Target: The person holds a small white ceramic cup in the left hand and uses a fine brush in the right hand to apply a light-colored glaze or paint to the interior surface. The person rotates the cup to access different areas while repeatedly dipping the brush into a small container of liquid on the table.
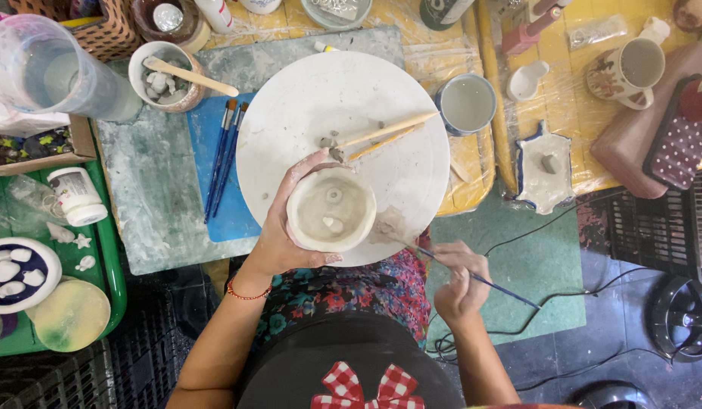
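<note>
A person seen from above sits at a pottery bench, lap and patterned apron nearest the camera. The left hand [279, 235] is curled around the side of a small unfired clay cup [331, 209], fingers wrapped on its wall, holding it at the near edge of a round white bat [366, 91]. The right hand [461, 276], just right of the cup and off the bat's near rim, is closed in a pinch on a thin brush [472, 276] whose tip points toward the cup's right side. To work well here, it seems best to keep the cup steady against the palm and touch the soft wall lightly with the brush tip, since a hard grip could dent it. The cup overhangs the bat's near rim above the lap, so a slip would drop it; open room lies toward the bat's middle. Beyond the cup, two wooden sticks [381, 136] lie across the bat with clay scraps beside them. Left of the bat, paintbrushes [224, 155] rest on a blue mat [237, 212]. Right of the bat stands a blue-rimmed mug [466, 104], close to its edge. Far left of the bat sits a bowl [166, 76] of clay bits with a stick in it.
</note>
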